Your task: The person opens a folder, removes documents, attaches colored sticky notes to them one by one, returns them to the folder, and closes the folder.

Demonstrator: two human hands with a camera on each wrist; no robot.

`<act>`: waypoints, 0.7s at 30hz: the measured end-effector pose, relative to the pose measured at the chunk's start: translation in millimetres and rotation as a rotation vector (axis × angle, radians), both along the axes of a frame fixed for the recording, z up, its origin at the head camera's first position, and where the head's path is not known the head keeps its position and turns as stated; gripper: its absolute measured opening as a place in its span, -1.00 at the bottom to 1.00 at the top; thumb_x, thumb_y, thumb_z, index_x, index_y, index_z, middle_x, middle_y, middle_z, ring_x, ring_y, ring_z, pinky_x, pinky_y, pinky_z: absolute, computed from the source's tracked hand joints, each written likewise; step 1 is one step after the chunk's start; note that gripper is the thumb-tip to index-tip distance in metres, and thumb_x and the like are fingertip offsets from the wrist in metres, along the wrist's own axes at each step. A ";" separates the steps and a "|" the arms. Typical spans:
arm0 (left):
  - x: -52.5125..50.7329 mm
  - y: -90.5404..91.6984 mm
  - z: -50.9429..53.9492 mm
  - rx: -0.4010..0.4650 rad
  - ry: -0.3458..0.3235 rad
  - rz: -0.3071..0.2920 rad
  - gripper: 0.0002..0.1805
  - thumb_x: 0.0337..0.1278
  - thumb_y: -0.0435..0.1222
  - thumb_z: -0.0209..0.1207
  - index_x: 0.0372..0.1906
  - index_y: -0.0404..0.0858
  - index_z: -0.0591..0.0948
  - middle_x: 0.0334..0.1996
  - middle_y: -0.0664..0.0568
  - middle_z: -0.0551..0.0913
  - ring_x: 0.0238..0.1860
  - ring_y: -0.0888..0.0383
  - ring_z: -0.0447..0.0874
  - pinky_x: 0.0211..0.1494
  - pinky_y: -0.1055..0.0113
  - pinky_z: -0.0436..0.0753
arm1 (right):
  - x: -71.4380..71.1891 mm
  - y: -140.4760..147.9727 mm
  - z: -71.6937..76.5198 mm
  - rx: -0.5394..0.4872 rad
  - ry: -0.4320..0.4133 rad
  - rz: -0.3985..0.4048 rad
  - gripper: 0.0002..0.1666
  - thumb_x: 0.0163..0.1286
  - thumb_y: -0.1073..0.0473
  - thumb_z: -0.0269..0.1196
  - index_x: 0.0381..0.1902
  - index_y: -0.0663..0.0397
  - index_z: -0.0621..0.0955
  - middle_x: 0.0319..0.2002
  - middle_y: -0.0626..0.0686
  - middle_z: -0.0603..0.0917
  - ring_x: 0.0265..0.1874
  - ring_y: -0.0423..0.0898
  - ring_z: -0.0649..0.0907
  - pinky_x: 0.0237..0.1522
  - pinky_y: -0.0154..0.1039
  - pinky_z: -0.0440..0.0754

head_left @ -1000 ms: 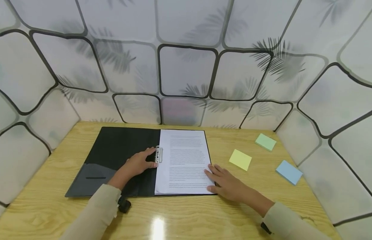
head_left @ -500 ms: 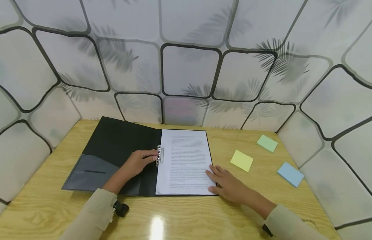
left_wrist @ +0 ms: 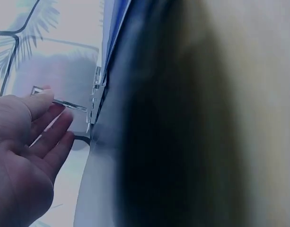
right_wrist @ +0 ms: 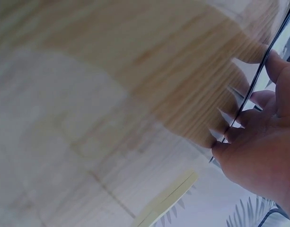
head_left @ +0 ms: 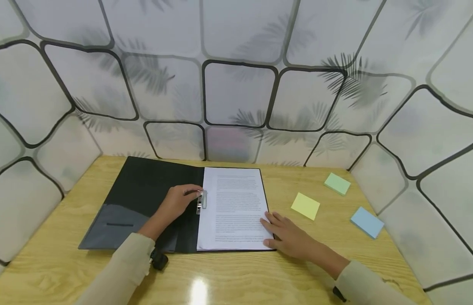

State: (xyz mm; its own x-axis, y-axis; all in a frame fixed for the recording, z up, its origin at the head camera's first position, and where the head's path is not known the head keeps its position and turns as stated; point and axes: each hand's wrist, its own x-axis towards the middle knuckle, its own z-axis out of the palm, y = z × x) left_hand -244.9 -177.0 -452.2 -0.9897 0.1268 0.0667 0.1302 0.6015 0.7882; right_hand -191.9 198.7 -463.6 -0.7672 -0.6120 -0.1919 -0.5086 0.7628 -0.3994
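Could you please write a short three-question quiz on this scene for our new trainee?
1. True or false: the folder is closed.

2. What is the left hand pinching?
A. A pen
B. A metal lever
C. A blue pad

3. Short answer: which pad lies nearest the right hand?

Key:
1. False; it is open, with paper on its right side.
2. B; the left wrist view shows it between thumb and fingers.
3. The yellow pad; the green pad and blue pad lie farther off.
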 end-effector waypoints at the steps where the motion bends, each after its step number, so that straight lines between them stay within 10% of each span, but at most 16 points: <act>1: -2.7 0.9 -0.1 0.004 0.002 0.007 -0.73 0.44 -0.26 0.18 0.11 -0.18 0.72 0.11 -0.06 0.73 0.19 -0.05 0.64 0.19 -0.04 0.62 | 0.4 0.1 -0.5 0.005 -0.001 0.002 -0.15 0.56 -0.29 -0.01 0.59 0.03 0.17 0.61 0.19 0.01 0.59 0.27 -0.03 0.53 0.29 -0.04; 12: -37.9 4.0 -4.9 0.032 0.002 0.002 -0.51 0.43 -0.34 0.16 0.41 -0.24 0.46 0.05 -0.17 0.67 0.08 -0.09 0.63 0.06 0.02 0.63 | 4.0 1.1 2.0 0.006 0.005 -0.004 -0.16 0.56 -0.28 0.00 0.59 0.04 0.18 0.61 0.19 0.03 0.59 0.28 -0.02 0.53 0.29 -0.03; 21: -47.8 -1.8 -15.0 -0.021 -0.066 -0.010 -0.47 0.45 -0.34 0.14 0.45 -0.28 0.40 0.26 -0.24 0.57 0.18 -0.12 0.58 0.17 -0.03 0.61 | 0.5 -0.5 0.5 0.009 -0.003 -0.004 -0.15 0.56 -0.31 -0.03 0.60 0.01 0.16 0.62 0.15 0.00 0.60 0.24 -0.04 0.54 0.27 -0.05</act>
